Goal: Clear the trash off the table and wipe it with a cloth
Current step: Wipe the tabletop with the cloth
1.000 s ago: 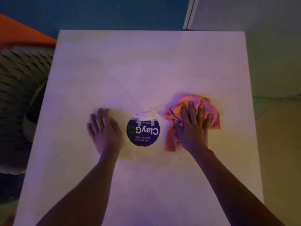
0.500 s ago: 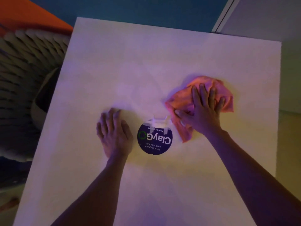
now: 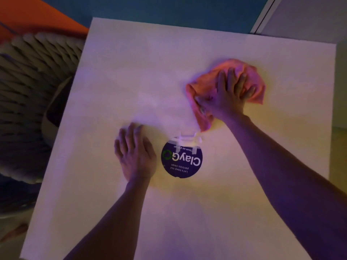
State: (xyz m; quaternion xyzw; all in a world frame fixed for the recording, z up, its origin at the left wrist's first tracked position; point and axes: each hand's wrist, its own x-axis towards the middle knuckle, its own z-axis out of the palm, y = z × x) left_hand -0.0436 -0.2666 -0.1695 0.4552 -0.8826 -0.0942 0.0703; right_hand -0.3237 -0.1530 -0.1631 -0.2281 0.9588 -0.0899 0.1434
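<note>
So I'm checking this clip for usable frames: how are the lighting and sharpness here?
Head view: dim, with a purple-pink colour cast on the table and a yellowish patch near the round sticker; the sticker's large lettering is readable; the right hand on the cloth looks slightly soft; the left hand lies flat; the table edges converge from the wide lens.

Table (image 3: 187, 59): round sticker (image 3: 181, 160) lying near centre; left hand (image 3: 135, 155) resting just left of it; cloth (image 3: 221, 87) lying behind-right, under right hand (image 3: 228, 96).
</note>
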